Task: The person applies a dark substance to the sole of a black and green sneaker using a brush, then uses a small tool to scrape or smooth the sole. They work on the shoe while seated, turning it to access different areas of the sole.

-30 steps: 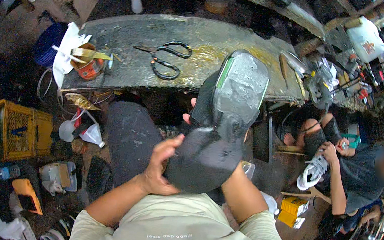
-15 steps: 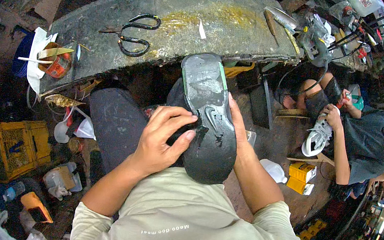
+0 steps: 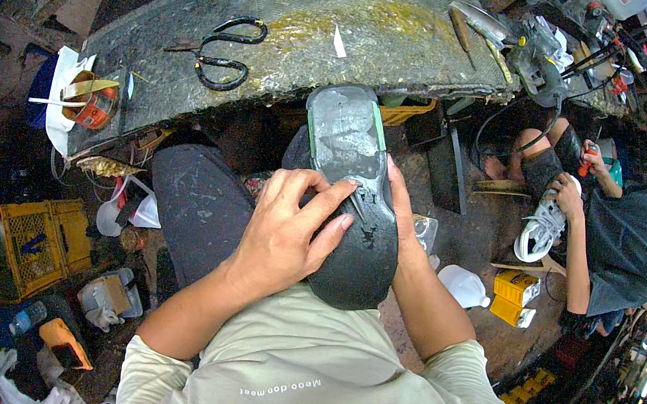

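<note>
Shoe (image 3: 353, 272) is supported sole-up by the bench's (image 3: 301, 67) near edge, the right hand's (image 3: 406, 234) finger grip hidden; its middle is apparently being pressed by the left hand (image 3: 288, 218), thumb and forefinger spread; steadiness seems needed next.

Left hand (image 3: 278, 229): shifted. A second ago it was apart from the sole; half a second ago its fingers were at the left edge. Index fingertip now sits across the middle of the black shoe (image 3: 352, 264).
Black shoe: lowered from its raised, tilted position, heel end now by the near edge of the bench (image 3: 200, 23).
Right hand (image 3: 400, 213): previously mostly hidden behind the shoe, now visible along its right side.
White sliver (image 3: 339, 42) on the bench: uncovered.
Co-worker, right: hand with orange-handled tool (image 3: 586, 163) raised farther from the white-and-grey shoe (image 3: 542, 226).
</note>
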